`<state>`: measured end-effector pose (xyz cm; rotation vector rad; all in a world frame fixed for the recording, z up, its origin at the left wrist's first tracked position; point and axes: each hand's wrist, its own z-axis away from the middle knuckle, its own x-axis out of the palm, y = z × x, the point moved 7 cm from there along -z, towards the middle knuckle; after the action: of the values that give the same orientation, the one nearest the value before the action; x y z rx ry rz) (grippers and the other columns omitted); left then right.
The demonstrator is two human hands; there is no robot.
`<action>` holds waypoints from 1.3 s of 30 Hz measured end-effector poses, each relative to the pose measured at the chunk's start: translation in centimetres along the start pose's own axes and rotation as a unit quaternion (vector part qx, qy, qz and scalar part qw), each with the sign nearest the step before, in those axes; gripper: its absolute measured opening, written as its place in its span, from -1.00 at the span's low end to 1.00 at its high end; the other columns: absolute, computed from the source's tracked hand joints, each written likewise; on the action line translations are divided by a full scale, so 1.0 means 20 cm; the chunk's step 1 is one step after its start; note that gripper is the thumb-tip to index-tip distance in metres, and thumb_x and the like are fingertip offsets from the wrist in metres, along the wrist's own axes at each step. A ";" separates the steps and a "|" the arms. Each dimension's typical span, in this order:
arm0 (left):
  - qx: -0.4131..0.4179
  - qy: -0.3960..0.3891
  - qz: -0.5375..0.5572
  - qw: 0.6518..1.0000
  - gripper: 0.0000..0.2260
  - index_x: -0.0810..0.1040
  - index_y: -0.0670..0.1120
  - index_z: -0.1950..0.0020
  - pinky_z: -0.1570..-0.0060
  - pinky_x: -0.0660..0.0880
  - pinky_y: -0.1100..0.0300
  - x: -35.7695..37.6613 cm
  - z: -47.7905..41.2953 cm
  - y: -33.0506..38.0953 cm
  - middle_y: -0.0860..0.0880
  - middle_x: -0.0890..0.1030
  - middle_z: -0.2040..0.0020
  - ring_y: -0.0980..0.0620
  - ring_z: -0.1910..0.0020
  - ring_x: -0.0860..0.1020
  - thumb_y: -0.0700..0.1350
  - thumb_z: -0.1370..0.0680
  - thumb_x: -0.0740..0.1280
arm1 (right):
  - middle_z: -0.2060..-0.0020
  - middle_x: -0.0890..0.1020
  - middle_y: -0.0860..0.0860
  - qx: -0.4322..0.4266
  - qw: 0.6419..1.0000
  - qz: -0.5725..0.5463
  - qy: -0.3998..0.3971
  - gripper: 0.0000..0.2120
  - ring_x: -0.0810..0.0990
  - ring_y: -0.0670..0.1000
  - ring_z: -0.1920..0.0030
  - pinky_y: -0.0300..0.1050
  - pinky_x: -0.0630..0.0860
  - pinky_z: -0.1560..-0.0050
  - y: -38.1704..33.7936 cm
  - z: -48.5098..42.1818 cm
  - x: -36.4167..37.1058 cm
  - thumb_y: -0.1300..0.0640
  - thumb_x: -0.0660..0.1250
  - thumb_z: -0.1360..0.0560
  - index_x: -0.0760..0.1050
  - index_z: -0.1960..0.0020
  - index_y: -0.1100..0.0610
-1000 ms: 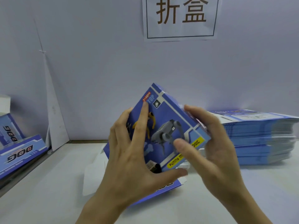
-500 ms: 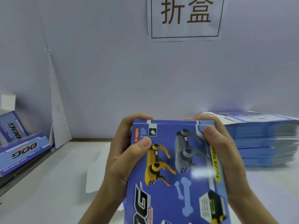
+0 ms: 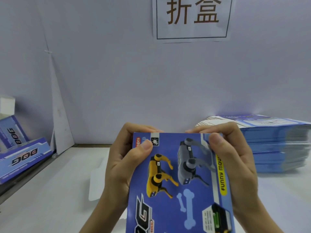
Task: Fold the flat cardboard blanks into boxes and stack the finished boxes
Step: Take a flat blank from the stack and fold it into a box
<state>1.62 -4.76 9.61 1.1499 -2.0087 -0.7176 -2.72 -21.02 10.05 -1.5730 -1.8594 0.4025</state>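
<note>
A blue cardboard box point(image 3: 178, 185) printed with a yellow and a grey robot dog faces me at the bottom middle, its far end pointing away. My left hand point(image 3: 121, 165) grips its left side, thumb on the front face and fingers curled over the far top edge. My right hand point(image 3: 235, 162) grips the right side the same way, thumb on the front near the top right corner. The box's far end is hidden behind my fingers. A thick stack of flat blue blanks point(image 3: 276, 145) lies on the table at the right.
Blue boxes marked DOG point(image 3: 23, 158) lie and lean at the left edge, with a white box top point(image 3: 6, 105) above them. A white paper sheet point(image 3: 97, 182) lies on the white table point(image 3: 50, 199) under my hands. A sign point(image 3: 193, 17) hangs on the grey wall.
The box has turned from a tilted pose to front face toward me and dropped lower and closer. Both hands shifted to grip its top corners, fingers over the far edge.
</note>
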 end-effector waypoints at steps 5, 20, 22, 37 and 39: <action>-0.008 -0.012 0.037 0.999 -0.85 0.57 0.01 0.23 0.37 0.57 0.20 0.01 0.00 0.00 -0.03 0.65 0.14 -0.02 0.29 0.65 -0.24 -0.31 0.38 | 0.06 0.70 0.07 -0.017 0.998 0.059 0.009 -0.81 0.65 -0.11 0.09 -0.35 0.54 0.12 -0.03 -0.01 -0.01 0.10 0.21 -0.49 0.49 0.03 0.20; -0.011 -0.013 0.037 0.999 -0.87 0.56 0.00 0.30 0.42 0.56 0.23 0.00 -0.01 0.00 0.01 0.64 0.21 0.03 0.36 0.63 -0.23 -0.34 0.32 | -0.09 0.66 0.00 -0.004 0.990 0.138 0.004 -0.87 0.59 -0.02 -0.08 -0.18 0.47 -0.09 -0.01 -0.02 -0.05 0.00 0.28 -0.45 0.53 0.16 0.04; 0.005 -0.018 0.025 1.000 -0.87 0.58 0.00 0.26 0.37 0.57 0.21 -0.01 -0.03 0.02 -0.02 0.66 0.16 0.01 0.31 0.64 -0.24 -0.32 0.36 | -0.17 0.61 -0.07 0.004 0.986 0.165 -0.006 -0.74 0.55 -0.04 -0.20 -0.25 0.46 -0.15 0.01 -0.02 -0.04 -0.08 0.24 -0.43 0.54 -0.01 0.04; -0.085 0.323 -0.120 0.935 -0.80 0.45 -0.10 0.15 0.35 0.34 0.44 -0.50 -0.10 -0.14 -0.02 0.46 0.21 0.18 0.32 0.42 -0.21 -0.64 0.13 | -0.02 0.64 -0.39 0.217 0.921 0.208 -0.247 -0.28 0.56 -0.36 -0.13 -0.16 0.43 -0.28 0.23 -0.05 0.03 -0.08 0.40 -0.50 0.24 -0.45 0.34; -0.126 0.312 -0.138 0.931 -0.71 0.38 -0.03 0.25 0.32 0.27 0.35 -0.49 -0.12 -0.19 0.01 0.39 0.26 0.16 0.32 0.33 -0.16 -0.66 0.08 | 0.11 0.60 -0.43 0.194 0.913 0.227 -0.277 -0.49 0.52 -0.53 0.12 -0.40 0.42 -0.15 0.28 -0.06 -0.02 0.32 0.21 -0.61 0.09 -0.48 0.37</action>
<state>8.88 1.87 5.28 1.3121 -1.2038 -0.6203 2.39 -20.35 7.33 -1.7008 -1.6184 1.4647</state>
